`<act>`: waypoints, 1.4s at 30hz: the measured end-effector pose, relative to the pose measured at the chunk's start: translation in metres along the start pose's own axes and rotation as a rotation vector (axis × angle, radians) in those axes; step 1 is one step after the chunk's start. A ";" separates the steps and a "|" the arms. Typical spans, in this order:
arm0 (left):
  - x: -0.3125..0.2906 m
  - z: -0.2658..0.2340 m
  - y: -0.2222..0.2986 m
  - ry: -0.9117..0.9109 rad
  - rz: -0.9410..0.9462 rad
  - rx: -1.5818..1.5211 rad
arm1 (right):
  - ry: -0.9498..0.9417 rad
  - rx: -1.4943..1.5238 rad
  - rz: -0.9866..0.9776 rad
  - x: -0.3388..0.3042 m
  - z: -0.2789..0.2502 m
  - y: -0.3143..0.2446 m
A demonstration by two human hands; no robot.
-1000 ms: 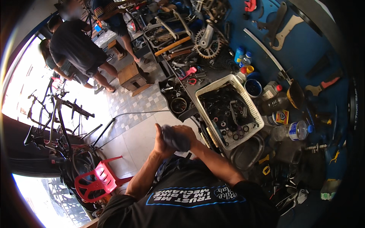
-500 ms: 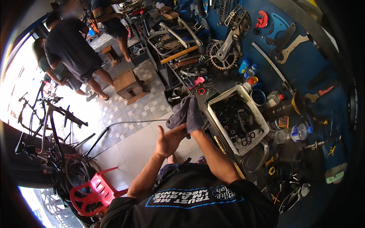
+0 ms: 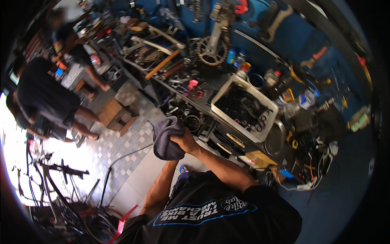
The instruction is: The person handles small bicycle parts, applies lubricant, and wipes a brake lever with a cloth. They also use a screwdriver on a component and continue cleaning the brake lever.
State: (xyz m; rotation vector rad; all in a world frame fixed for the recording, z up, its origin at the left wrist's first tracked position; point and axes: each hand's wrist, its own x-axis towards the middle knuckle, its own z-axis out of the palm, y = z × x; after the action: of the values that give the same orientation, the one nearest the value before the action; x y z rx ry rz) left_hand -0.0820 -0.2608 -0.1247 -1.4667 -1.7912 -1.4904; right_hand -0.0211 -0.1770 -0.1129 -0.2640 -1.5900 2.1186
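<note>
A dark grey cloth (image 3: 167, 136) is bunched in front of my body, over the tiled floor. My right hand (image 3: 185, 141) is closed on its right side, with the fingers wrapped into the folds. From below, my left forearm (image 3: 159, 188) runs up to the cloth's underside. The cloth covers my left hand, so its fingers do not show. Just to the right of my hands is the workbench edge, with a white plastic basket (image 3: 214, 106) of small dark parts and rings on top.
Hand tools, bottles and a crankset (image 3: 212, 53) crowd the bench. A wooden stool (image 3: 115, 114) stands on the floor ahead. Several people are at the far left, one in a dark shirt (image 3: 44, 89). Bike frames (image 3: 53, 179) and a red chair (image 3: 124, 223) are at the lower left.
My view has turned rightward, and the people and chair sit further left. The cloth has moved left and down in the picture. My left palm, bare before, is now behind the cloth.
</note>
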 end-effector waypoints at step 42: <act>0.182 0.167 0.125 -1.175 -0.529 -0.739 | -0.047 -0.756 -0.185 -0.216 -0.240 -0.125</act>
State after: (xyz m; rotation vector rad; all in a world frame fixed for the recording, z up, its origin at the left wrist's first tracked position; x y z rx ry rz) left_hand 0.0093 -0.0436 0.0208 -2.8178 -2.5269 -1.8111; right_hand 0.3004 -0.0499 -0.0968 -0.2914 -2.2860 1.3190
